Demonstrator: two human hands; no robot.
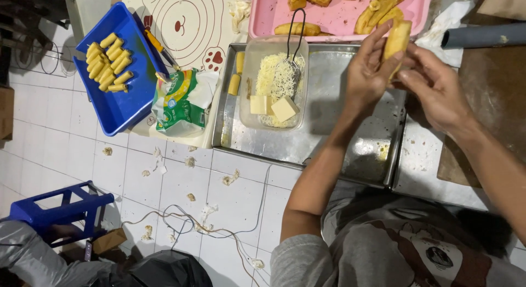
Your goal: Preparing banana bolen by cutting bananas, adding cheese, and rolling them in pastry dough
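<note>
Both hands held 1 yellow banana piece (396,40) above the metal tray (334,144), near the pink tray (339,18). The left hand (368,70) wrapped its left side, the right hand (433,84) pinched its right; fingers hid its lower part.

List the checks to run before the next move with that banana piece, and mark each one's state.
1. Banana piece held by both hands: ok, left hand and right hand both touch it.
2. Piece held over the metal tray: ok.
3. Grated cheese in the clear tub: ok, with two cheese blocks on top.
4. More fried bananas on the pink tray: ok.
5. Room in the blue tray beside the finished rolls: ok.
6. Filling inside the piece: cannot tell, fingers hide it.
</note>
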